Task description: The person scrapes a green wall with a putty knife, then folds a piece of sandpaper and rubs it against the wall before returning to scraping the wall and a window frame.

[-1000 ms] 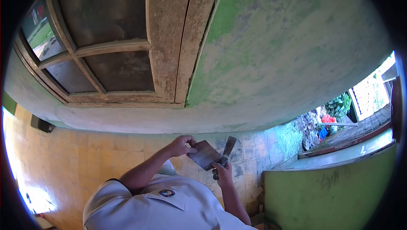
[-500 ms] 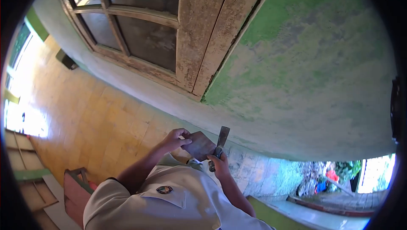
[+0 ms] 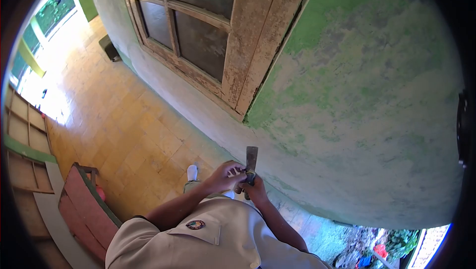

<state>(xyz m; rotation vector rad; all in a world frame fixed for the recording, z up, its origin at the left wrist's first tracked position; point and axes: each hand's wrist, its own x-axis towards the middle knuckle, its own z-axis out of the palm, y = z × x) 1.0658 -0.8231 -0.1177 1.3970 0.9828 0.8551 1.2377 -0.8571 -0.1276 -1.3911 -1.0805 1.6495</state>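
My right hand (image 3: 256, 192) grips a scraper (image 3: 252, 157) by its dark handle, with the flat metal blade pointing up. My left hand (image 3: 226, 176) is closed, its fingers curled against the scraper's handle. Between the two hands a small brown edge of a sheet (image 3: 239, 188) shows, which looks like sandpaper; most of it is hidden by my left hand. Both hands are close together in front of my chest, near the wall's lower part.
Ahead is a wall (image 3: 357, 120) with peeling green paint, and a worn wooden window frame (image 3: 248, 55). A tiled floor (image 3: 129, 135) runs along it to the left. A reddish wooden piece of furniture (image 3: 87, 207) stands at lower left, and a dark box (image 3: 108, 48) sits by the wall.
My left hand has moved right, up to the scraper. The brown sheet, held broad side showing between both hands before, is now mostly hidden. The scraper stands more upright, and the view has shifted.
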